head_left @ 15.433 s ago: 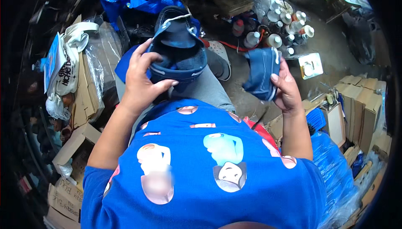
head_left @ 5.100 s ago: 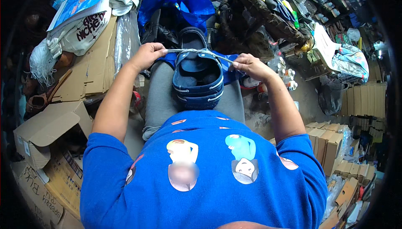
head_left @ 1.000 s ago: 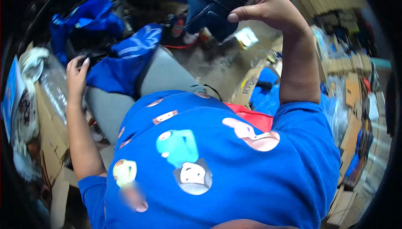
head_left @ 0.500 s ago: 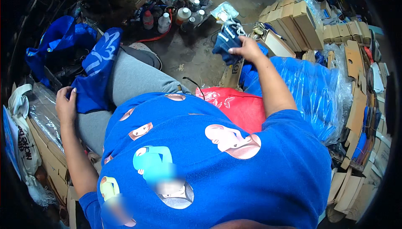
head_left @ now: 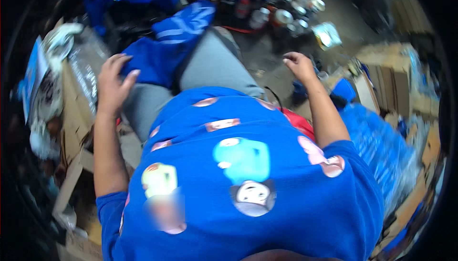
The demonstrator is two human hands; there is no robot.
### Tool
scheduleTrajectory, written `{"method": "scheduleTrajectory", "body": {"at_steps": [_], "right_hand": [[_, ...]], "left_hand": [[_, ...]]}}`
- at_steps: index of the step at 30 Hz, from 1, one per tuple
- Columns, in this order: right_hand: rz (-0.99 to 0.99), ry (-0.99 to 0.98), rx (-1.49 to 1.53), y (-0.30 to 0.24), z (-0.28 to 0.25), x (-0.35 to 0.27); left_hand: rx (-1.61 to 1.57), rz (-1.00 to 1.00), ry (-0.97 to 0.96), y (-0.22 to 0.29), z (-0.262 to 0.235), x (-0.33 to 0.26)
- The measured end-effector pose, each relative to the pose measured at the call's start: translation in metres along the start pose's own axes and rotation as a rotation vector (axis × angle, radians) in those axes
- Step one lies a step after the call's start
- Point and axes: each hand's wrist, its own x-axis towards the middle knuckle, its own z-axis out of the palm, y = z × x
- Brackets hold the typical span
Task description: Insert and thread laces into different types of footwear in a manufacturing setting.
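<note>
My left hand (head_left: 113, 82) is open, thumb and fingers apart, beside a blue cloth bag (head_left: 155, 63) with a pale printed pattern that lies over my lap. My right hand (head_left: 300, 68) is over the floor beyond my right knee. Its fingers are loosely bent, and nothing shows in them. Just under that wrist is a dark blue item (head_left: 299, 89), blurred and partly hidden by the forearm. A red cloth item (head_left: 300, 123) lies at my right side, mostly covered by my shirt and arm.
Several bottles with white caps (head_left: 284, 18) stand on the floor ahead. A small clear packet (head_left: 327, 35) lies right of them. Cardboard boxes (head_left: 386, 77) and a plastic-wrapped blue bundle (head_left: 377, 142) are at the right. Flattened cardboard (head_left: 76, 111) and white bags crowd the left.
The denim shoe with white laces has left my right hand. My left hand has lifted off the blue bag and spread its fingers. The view has swung left, so the scene sits further right.
</note>
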Motion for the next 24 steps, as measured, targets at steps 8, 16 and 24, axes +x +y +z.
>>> {"method": "scheduleTrajectory", "body": {"at_steps": [8, 16, 24], "right_hand": [[-0.861, 0.022, 0.141, -0.220, 0.004, 0.028], [-0.901, -0.119, 0.044, -0.254, 0.024, 0.056], [-0.544, -0.413, 1.157, -0.306, -0.016, 0.000]], "left_hand": [[-0.181, -0.234, -0.067, -0.025, -0.006, -0.043], [-0.310, -0.231, 0.040, -0.049, 0.001, -0.009], [-1.211, -0.102, 0.183, 0.024, -0.037, -0.027]]}}
